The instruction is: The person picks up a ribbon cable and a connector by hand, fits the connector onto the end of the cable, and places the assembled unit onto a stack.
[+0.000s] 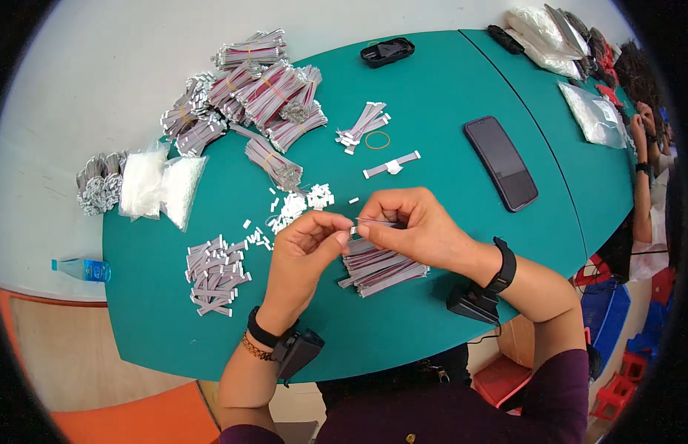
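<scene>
Above the table's middle, my left hand (303,248) pinches a small white connector (353,231) between thumb and fingertips. My right hand (414,226), fingers closed, grips a thin grey ribbon cable (375,221) whose end meets the connector; whether it sits inside cannot be told. Under my right hand lies a stack of grey and dark red ribbon cables (388,272). Loose white connectors (292,209) are heaped just beyond my left hand. To its left is a pile of short cables (214,277) with white ends. More cables (364,126) lie farther off beside a rubber band (377,140).
Banded cable bundles (273,92) pile up at the far left, near clear bags of white parts (162,185). A bottle (81,270) lies at the left edge. A phone (501,163) rests to the right on the green table (433,96). Another person's arm (641,177) shows at far right.
</scene>
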Action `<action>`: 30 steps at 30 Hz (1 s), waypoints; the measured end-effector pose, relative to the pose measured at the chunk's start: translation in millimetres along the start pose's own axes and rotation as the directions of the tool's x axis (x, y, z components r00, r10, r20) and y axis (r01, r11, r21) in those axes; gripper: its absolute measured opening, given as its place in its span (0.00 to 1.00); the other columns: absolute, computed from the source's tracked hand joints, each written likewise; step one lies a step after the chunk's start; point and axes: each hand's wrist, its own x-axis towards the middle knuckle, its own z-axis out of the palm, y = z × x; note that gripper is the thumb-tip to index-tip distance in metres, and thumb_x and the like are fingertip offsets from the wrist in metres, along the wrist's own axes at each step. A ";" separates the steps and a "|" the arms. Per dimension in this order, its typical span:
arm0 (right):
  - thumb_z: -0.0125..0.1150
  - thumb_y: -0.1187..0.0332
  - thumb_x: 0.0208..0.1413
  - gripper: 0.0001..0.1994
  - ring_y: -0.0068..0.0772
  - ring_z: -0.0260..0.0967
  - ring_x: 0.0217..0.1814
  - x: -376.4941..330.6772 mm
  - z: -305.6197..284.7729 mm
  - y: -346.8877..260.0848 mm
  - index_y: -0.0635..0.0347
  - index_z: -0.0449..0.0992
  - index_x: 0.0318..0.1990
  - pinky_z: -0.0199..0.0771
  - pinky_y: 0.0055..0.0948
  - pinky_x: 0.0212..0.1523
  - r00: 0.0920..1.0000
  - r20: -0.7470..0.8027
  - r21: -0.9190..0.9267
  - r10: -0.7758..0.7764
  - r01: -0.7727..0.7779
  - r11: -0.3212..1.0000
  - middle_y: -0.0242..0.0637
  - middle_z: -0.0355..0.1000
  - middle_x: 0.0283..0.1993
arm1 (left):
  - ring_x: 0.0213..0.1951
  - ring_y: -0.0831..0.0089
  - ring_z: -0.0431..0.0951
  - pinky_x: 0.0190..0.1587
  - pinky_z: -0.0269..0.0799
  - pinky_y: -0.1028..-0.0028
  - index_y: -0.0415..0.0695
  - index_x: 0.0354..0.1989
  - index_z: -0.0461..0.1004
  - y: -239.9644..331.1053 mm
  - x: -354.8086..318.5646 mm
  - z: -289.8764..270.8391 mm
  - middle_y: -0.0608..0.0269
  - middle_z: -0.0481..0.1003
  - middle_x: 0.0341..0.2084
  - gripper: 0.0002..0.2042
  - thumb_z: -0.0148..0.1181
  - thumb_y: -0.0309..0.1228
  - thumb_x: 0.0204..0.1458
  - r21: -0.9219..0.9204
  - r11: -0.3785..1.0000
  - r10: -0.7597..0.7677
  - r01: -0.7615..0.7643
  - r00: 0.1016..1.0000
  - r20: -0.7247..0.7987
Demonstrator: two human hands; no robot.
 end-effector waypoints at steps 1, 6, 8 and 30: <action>0.57 0.73 0.53 0.04 0.08 0.58 0.23 0.0 -0.3 0.0 0.63 0.72 0.28 0.55 0.14 0.22 1.000 0.000 0.000 0.000 0.000 1.000 0.23 0.66 0.22 | 0.31 0.78 0.71 0.35 0.67 0.81 0.36 0.38 0.71 0.6 -0.6 1.5 0.63 0.74 0.31 0.08 0.57 0.21 0.48 0.000 1.000 0.000 0.000 1.000 0.000; 0.57 0.72 0.54 0.05 0.10 0.59 0.24 0.5 -0.4 2.6 0.64 0.72 0.28 0.58 0.14 0.23 0.999 -0.035 -0.033 -0.009 0.008 0.999 0.24 0.66 0.23 | 0.30 0.82 0.71 0.34 0.67 0.83 0.36 0.35 0.72 1.5 -1.7 3.4 0.65 0.73 0.29 0.06 0.59 0.22 0.48 0.070 0.997 0.047 -0.045 0.999 -0.025; 0.57 0.72 0.54 0.05 0.10 0.60 0.24 1.0 0.3 6.0 0.64 0.72 0.29 0.59 0.14 0.24 0.999 -0.024 -0.011 -0.026 0.026 1.000 0.25 0.67 0.23 | 0.31 0.84 0.71 0.34 0.67 0.84 0.37 0.34 0.73 0.3 -1.1 0.6 0.67 0.73 0.29 0.05 0.59 0.22 0.49 0.075 0.996 0.056 -0.054 0.998 -0.025; 0.58 0.73 0.53 0.05 0.11 0.62 0.26 -1.5 2.5 3.8 0.64 0.73 0.29 0.62 0.14 0.25 0.999 0.001 -0.104 -0.035 0.035 0.994 0.27 0.69 0.25 | 0.34 0.83 0.72 0.36 0.69 0.83 0.36 0.34 0.74 4.9 -1.5 0.8 0.66 0.74 0.29 0.04 0.58 0.21 0.49 0.126 0.988 0.092 -0.091 0.996 -0.001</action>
